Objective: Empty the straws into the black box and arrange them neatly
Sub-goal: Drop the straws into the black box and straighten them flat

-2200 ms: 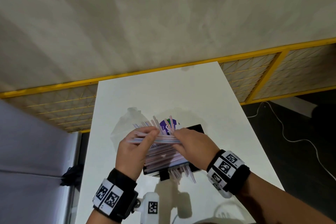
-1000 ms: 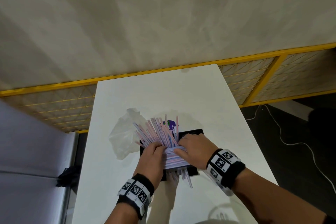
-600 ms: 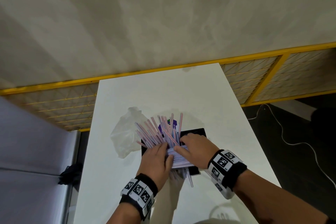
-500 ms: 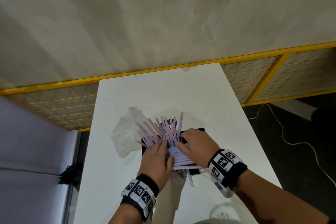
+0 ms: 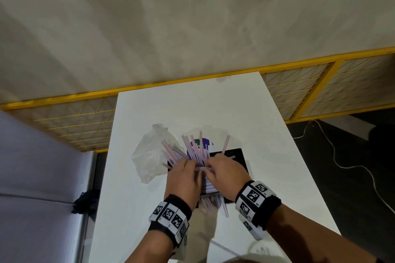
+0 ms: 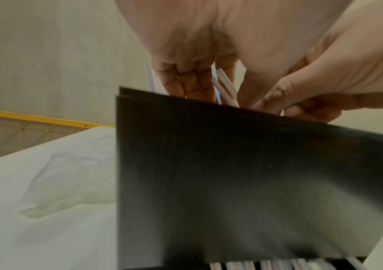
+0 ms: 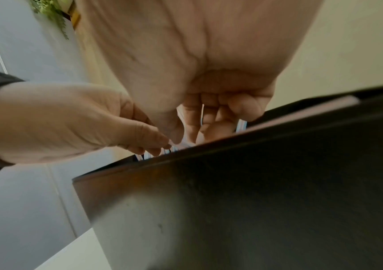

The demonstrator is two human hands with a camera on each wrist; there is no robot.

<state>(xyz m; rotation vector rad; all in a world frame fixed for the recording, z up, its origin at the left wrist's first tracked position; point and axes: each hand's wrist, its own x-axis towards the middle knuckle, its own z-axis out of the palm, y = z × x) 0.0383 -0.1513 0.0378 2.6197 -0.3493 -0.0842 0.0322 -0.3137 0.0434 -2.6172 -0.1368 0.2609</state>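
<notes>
The black box [image 5: 237, 154] stands on the white table [image 5: 192, 109], and both hands are over it. Thin pink and blue striped straws [image 5: 193, 152] fan out of its far end; more poke over the near end [image 5: 215, 204]. My left hand [image 5: 186, 167] and right hand [image 5: 213, 165] meet above the box, fingers curled into the pile, a single straw [image 5: 202, 169] pinched crosswise between them. The left wrist view has the left fingers [image 6: 185, 80] among straws [image 6: 224, 85] behind the box wall [image 6: 232, 173]. In the right wrist view the right fingers [image 7: 213, 113] reach behind the wall [image 7: 255, 201].
An empty clear plastic bag [image 5: 149, 156] lies left of the box, with a purple label [image 5: 203, 142] behind the straws. The table is narrow, its side edges close to both arms. A yellow mesh fence [image 5: 299, 92] runs behind and a white cable [image 5: 342, 162] crosses the floor on the right.
Both hands slid toward the far end of the box and closed together. The flat bundle under the right hand has gone down into the box, and one straw now sticks up at the right.
</notes>
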